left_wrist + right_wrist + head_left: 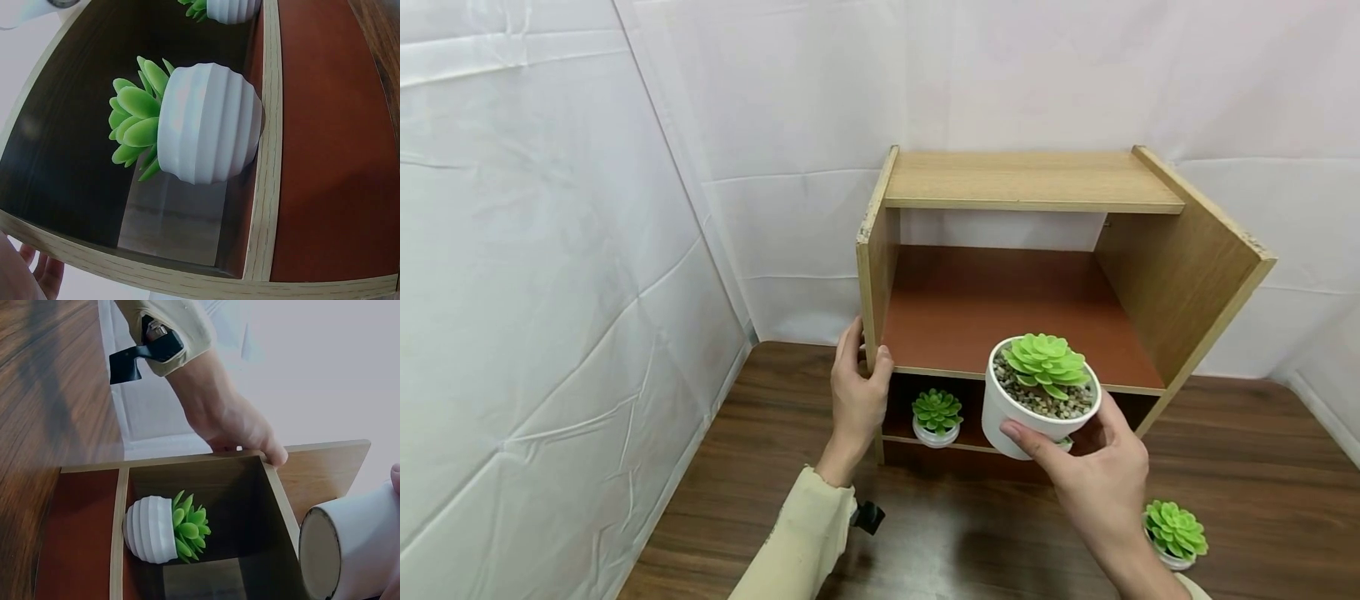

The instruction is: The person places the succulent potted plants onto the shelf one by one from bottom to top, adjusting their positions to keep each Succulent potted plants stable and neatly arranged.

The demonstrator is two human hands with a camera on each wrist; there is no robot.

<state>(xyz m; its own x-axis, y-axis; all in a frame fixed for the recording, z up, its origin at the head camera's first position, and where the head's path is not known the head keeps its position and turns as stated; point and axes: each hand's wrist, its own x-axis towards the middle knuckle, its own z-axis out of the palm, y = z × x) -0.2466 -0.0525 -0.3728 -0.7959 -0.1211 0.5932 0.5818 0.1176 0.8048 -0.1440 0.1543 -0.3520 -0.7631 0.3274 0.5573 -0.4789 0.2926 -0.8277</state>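
My right hand [1101, 471] holds a smooth white pot [1000, 417] with a green artificial succulent [1045, 362] set in pebbles. Its thumb lies along the near side of the pot, which hangs before the wooden shelf unit [1037, 202]. In the right wrist view the held pot [359, 550] is tilted, its base showing. My left hand [859, 396] grips the front edge of the unit's left side panel, thumb inside and fingers outside. Close by, on the lower shelf, stands a ribbed white pot [209, 125] with a succulent [937, 410].
Another ribbed pot [234, 9] stands farther along the lower shelf. On the dark wooden surface [1262, 467] at right sits one more potted succulent [1176, 529], partly behind my right forearm. White cloth walls [790, 100] rise behind and at left.
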